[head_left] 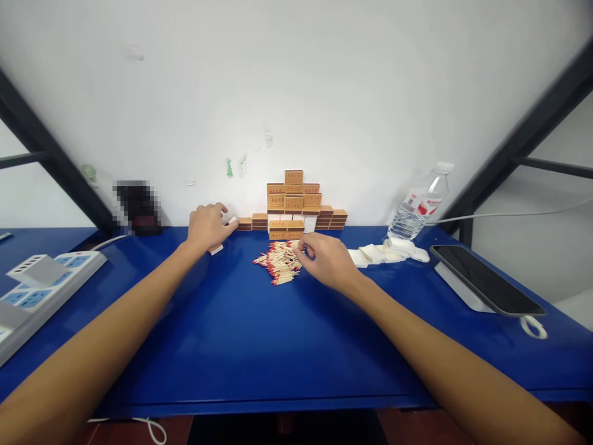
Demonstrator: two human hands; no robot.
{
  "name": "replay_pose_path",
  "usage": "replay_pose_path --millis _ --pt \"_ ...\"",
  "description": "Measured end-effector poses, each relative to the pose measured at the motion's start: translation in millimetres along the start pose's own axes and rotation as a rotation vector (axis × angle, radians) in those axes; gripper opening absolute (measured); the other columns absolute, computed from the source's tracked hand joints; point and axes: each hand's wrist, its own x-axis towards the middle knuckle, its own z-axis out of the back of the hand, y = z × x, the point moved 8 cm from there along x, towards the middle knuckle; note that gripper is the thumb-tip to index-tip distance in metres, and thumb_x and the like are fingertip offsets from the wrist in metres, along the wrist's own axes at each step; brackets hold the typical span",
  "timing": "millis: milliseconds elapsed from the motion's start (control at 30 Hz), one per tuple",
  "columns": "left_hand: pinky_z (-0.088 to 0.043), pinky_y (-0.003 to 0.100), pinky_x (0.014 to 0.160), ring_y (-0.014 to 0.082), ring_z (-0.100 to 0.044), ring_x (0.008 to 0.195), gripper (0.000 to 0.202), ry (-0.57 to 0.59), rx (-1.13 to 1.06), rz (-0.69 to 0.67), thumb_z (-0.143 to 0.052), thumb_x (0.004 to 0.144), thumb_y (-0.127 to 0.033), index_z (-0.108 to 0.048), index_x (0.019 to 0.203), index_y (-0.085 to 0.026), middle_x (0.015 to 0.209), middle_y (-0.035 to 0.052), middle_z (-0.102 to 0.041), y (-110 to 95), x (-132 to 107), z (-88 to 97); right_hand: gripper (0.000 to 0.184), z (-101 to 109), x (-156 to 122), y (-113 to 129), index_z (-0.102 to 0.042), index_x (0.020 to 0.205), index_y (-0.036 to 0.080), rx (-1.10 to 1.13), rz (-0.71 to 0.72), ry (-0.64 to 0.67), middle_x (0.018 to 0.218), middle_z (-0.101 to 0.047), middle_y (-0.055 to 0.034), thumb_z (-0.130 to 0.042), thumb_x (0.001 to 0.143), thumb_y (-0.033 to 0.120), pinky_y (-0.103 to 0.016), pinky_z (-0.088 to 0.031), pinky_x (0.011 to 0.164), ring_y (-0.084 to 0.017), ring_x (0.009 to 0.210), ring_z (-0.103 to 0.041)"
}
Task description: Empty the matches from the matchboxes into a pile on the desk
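Note:
My left hand (207, 228) is over the back left of the desk, fingers curled and thumb stretched to the right. Between thumb and forefinger shows the white part of a matchbox (232, 220); the hand covers the rest. Another matchbox (215, 250) lies just under the palm. My right hand (327, 256) is closed in a pinch at the right edge of a pile of red-tipped matches (281, 264); whatever is between its fingertips is too small to make out. Behind the pile, orange-brown matchboxes (293, 202) are stacked in a stepped shape against the wall.
Folded white tissue-like pieces (373, 253) lie right of my right hand, before a tilted water bottle (419, 204). A phone (486, 278) rests on a white block farther right. A power strip (46, 284) is at the left, and a blurred dark object (138, 207) stands behind.

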Motion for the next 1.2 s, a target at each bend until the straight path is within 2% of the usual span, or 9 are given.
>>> replay_pose_path --millis 133,267,400,533,700,767,867,1033,1200 --pt "-0.049 0.049 0.092 0.041 -0.065 0.112 0.064 0.132 0.074 0.064 -0.055 0.086 -0.072 -0.071 0.115 -0.017 0.117 0.0171 -0.075 30 4 -16.1 0.017 0 1 -2 -0.056 0.077 0.021 0.007 -0.008 0.008 0.076 -0.063 -0.0014 -0.058 0.094 0.021 -0.028 -0.026 0.06 -0.015 0.065 -0.051" --pt "-0.05 0.043 0.089 0.0385 -0.068 0.111 0.072 0.235 0.005 0.141 -0.059 0.081 -0.079 -0.069 0.117 -0.018 0.119 0.015 -0.076 56 4 -30.7 0.015 -3 0 -4 -0.057 0.078 0.02 0.019 -0.006 0.012 0.077 -0.064 -0.0012 -0.06 0.092 0.021 -0.028 -0.027 0.061 -0.015 0.065 -0.052" --pt "-0.051 0.04 0.088 0.0359 -0.07 0.108 0.065 0.228 -0.11 0.171 -0.065 0.079 -0.076 -0.071 0.109 -0.019 0.117 0.0146 -0.077 54 1 -39.8 0.015 -8 0 -7 -0.057 0.077 0.02 0.04 -0.013 0.03 0.078 -0.065 -0.0011 -0.06 0.092 0.021 -0.028 -0.029 0.062 -0.014 0.065 -0.052" --pt "-0.052 0.037 0.087 0.0308 -0.072 0.105 0.051 0.191 -0.176 0.188 -0.065 0.084 -0.065 -0.07 0.107 -0.02 0.112 0.0113 -0.079 46 3 -44.6 0.015 -7 1 -8 -0.057 0.076 0.021 0.043 -0.019 0.028 0.077 -0.065 -0.0013 -0.06 0.091 0.021 -0.028 -0.029 0.062 -0.015 0.065 -0.053" --pt "-0.053 0.039 0.09 0.0309 -0.071 0.108 0.053 0.147 -0.196 0.194 -0.074 0.079 -0.051 -0.066 0.12 -0.019 0.117 0.0115 -0.077 57 -4 -26.7 0.015 -4 1 -7 -0.057 0.078 0.021 0.032 -0.019 0.026 0.077 -0.065 -0.0016 -0.059 0.093 0.022 -0.028 -0.03 0.062 -0.015 0.066 -0.054" --pt "-0.053 0.04 0.091 0.0321 -0.071 0.108 0.055 0.131 -0.186 0.155 -0.074 0.077 -0.049 -0.065 0.123 -0.019 0.117 0.0113 -0.076 62 -16 -12.9 0.016 -4 1 -7 -0.056 0.077 0.021 0.034 -0.017 0.029 0.077 -0.065 -0.0015 -0.059 0.093 0.023 -0.028 -0.029 0.062 -0.015 0.066 -0.053" --pt "-0.053 0.04 0.09 0.0322 -0.071 0.107 0.061 0.178 -0.174 0.102 -0.074 0.076 -0.053 -0.064 0.127 -0.021 0.114 0.0097 -0.076 66 -40 -0.8 0.018 -6 0 -6 -0.056 0.077 0.021 0.037 -0.011 0.038 0.076 -0.065 -0.0014 -0.059 0.094 0.025 -0.028 -0.029 0.062 -0.015 0.066 -0.053" --pt "-0.055 0.039 0.088 0.0293 -0.073 0.1 0.06 0.244 -0.189 0.033 -0.069 0.079 -0.057 -0.064 0.125 -0.019 0.114 0.0104 -0.076 63 -66 -3.1 0.02 -7 0 -5 -0.057 0.076 0.021 0.044 -0.004 0.035 0.075 -0.063 -0.001 -0.059 0.094 0.029 -0.028 -0.029 0.062 -0.015 0.065 -0.052" --pt "-0.053 0.041 0.089 0.0331 -0.071 0.107 0.064 0.26 -0.093 -0.023 -0.064 0.083 -0.057 -0.06 0.132 -0.016 0.119 0.0143 -0.074 43 -74 -2.6 0.018 -5 1 -8 -0.056 0.075 0.021 0.041 -0.029 0.03 0.07 -0.06 0.0008 -0.06 0.092 0.026 -0.028 -0.029 0.062 -0.015 0.064 -0.052"
